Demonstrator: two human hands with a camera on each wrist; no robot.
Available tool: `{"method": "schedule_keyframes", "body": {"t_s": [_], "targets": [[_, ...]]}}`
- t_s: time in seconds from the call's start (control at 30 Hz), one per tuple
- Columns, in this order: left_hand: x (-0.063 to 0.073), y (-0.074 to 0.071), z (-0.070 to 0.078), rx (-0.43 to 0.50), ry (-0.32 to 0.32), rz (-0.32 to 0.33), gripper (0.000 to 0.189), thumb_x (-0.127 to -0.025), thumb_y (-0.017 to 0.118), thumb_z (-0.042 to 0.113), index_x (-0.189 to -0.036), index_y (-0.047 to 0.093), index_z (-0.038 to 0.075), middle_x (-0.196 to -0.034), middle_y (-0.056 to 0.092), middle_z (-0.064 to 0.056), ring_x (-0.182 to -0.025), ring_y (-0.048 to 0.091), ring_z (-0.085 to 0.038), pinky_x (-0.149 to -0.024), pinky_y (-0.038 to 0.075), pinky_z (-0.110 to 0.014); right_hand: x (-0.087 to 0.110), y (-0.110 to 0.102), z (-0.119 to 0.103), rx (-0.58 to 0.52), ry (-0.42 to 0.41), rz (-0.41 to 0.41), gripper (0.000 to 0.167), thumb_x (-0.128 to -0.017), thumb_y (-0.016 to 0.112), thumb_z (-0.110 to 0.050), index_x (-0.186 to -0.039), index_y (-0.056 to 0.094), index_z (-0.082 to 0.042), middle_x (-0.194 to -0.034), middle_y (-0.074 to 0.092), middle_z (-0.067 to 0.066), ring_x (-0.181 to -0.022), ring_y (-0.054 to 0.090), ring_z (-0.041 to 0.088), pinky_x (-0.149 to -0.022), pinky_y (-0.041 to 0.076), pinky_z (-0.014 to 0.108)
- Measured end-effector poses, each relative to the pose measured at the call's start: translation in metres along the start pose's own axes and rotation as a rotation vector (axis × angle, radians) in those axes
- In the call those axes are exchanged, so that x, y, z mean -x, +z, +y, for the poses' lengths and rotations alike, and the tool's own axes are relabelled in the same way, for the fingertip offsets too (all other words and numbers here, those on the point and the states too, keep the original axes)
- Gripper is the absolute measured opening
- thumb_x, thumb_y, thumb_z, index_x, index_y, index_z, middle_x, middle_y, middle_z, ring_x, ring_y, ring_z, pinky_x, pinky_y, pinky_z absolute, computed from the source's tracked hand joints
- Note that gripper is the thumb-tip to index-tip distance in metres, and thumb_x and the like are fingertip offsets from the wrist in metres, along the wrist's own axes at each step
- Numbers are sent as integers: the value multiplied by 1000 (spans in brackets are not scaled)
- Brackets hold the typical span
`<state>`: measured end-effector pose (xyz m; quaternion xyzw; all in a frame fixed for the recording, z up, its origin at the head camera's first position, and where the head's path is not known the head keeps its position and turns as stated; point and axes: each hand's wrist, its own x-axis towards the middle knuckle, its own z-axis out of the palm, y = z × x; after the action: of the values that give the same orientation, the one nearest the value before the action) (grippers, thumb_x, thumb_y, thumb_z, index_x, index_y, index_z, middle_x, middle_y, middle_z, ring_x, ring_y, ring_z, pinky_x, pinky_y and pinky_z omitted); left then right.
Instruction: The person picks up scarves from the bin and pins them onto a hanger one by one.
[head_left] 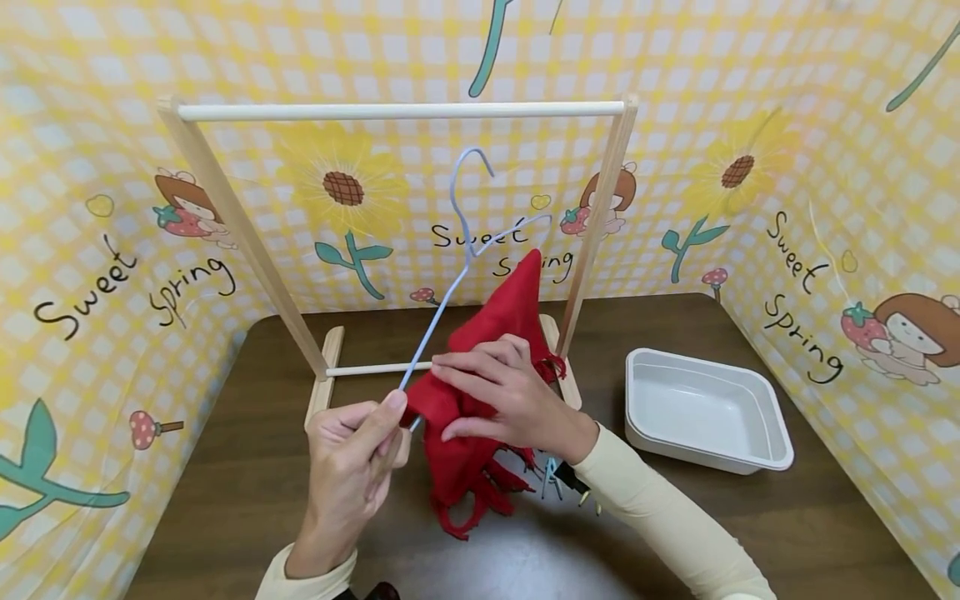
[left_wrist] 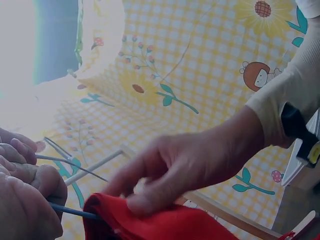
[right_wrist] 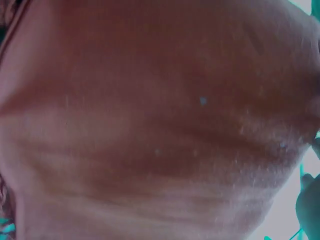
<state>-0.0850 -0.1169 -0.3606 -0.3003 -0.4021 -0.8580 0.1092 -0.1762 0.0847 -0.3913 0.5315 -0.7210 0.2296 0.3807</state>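
My left hand [head_left: 356, 462] grips one end of a light-blue wire hanger [head_left: 437, 321], holding it tilted with its hook upward. A red fringed scarf [head_left: 510, 304] lies over the hanger's lower bar, which runs into its fold in the left wrist view. On the scarf is my right hand [head_left: 502, 392]; in the left wrist view its thumb and fingers [left_wrist: 142, 202] pinch the folded cloth [left_wrist: 165, 220]. One pointed corner of the scarf stands up beyond the hand, and fringe hangs at the near side. Cloth fills most of the right wrist view.
Behind the hands stands a wooden rack with a white top rail [head_left: 405, 112]. A white plastic basin [head_left: 708, 408] sits at the right of the brown table [head_left: 225, 500]. Several small clothespins [head_left: 551, 477] lie near the right forearm. Patterned yellow cloth surrounds the table.
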Motion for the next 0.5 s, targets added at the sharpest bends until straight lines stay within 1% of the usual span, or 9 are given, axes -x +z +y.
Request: {"method": "schedule_keyframes", "body": {"t_s": [0.07, 0.1, 0.17, 0.23, 0.3, 0.37, 0.43, 0.5], "targets": [[1, 0, 0, -2, -7, -1, 49, -98, 26, -24, -56, 36, -1, -39, 20, -4, -30, 14, -14, -34, 11, -22, -1, 0, 2, 7, -9, -24, 54, -83, 83, -43, -127, 71, -13, -129, 70, 2, -116, 55, 21, -99, 39, 44], [1, -1, -1, -9, -12, 0, 49, -98, 27, -24, -55, 36, 0, -38, 20, -4, -30, 14, -14, -33, 11, -22, -1, 0, 2, 14, -18, -16, 49, -85, 82, -40, -125, 73, -14, -126, 72, 2, -114, 56, 21, -98, 40, 44], [1, -1, -1, -23, -19, -1, 49, -98, 28, -24, -55, 35, 0, -38, 20, -4, -30, 14, -14, -33, 10, -22, -4, 0, 3, 18, -30, 31, 37, -88, 79, -35, -118, 77, -14, -117, 75, 1, -106, 57, 20, -93, 40, 43], [1, 0, -2, -38, -29, 0, 49, -98, 29, -23, -55, 35, 0, -38, 20, -4, -30, 13, -14, -33, 10, -21, -8, 0, 3, -6, -32, 92, 29, -91, 76, -32, -112, 79, -12, -110, 77, 2, -98, 57, 19, -88, 41, 41], [0, 0, -3, -56, -41, 5, 49, -98, 32, -22, -55, 35, 0, -38, 20, -4, -30, 13, -14, -32, 9, -21, -11, 1, 4, -68, -11, 151, 25, -94, 73, -29, -106, 80, -9, -105, 78, 4, -93, 56, 19, -84, 40, 39], [0, 1, -4, -83, -63, 21, 49, -99, 36, -20, -54, 35, 0, -39, 19, -4, -31, 12, -15, -32, 10, -21, -16, -1, 3, -155, 28, 187, 24, -95, 72, -28, -103, 80, -7, -103, 78, 7, -92, 56, 19, -83, 40, 38], [0, 2, -4, -114, -90, 36, 49, -99, 40, -17, -54, 35, 0, -40, 18, -5, -33, 11, -16, -33, 10, -22, -20, -3, 3, -243, 77, 195, 21, -93, 74, -25, -101, 80, -6, -101, 78, 8, -93, 56, 20, -83, 40, 38], [0, 3, -5, -142, -121, 56, 50, -99, 46, -13, -53, 35, 0, -41, 18, -6, -34, 10, -17, -33, 10, -22, -23, -7, 3, -334, 146, 181, 17, -89, 79, -18, -100, 80, -6, -99, 78, 8, -93, 56, 21, -84, 40, 38]]}}
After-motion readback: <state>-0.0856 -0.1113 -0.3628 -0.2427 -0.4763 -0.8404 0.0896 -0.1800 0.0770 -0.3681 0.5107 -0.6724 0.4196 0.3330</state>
